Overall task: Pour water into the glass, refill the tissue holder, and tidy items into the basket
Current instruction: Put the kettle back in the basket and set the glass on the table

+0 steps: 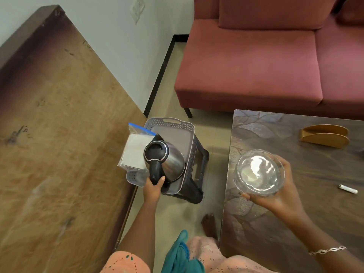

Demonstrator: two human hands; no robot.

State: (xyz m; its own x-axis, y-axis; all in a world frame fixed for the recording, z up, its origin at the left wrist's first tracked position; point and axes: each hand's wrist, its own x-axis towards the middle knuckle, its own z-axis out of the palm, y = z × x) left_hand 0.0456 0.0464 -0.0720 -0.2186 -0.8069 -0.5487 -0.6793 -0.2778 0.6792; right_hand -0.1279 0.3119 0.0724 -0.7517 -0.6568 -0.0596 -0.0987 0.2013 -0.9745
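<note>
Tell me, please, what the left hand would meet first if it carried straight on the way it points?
Probably the steel kettle body: the left hand already grips its black handle, pointing up-frame towards it. The zip bag lies beyond-left; depth is unclear.

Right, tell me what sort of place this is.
Most likely a home living room. A pink sofa stands against the wall, with a low coffee table in front of it holding a gold tissue holder. A kettle sits in a grey basket on a stool.

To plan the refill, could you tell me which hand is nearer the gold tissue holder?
Right. The right hand, holding the glass, is near the tissue holder; the left hand grips the kettle across the floor gap.
</note>
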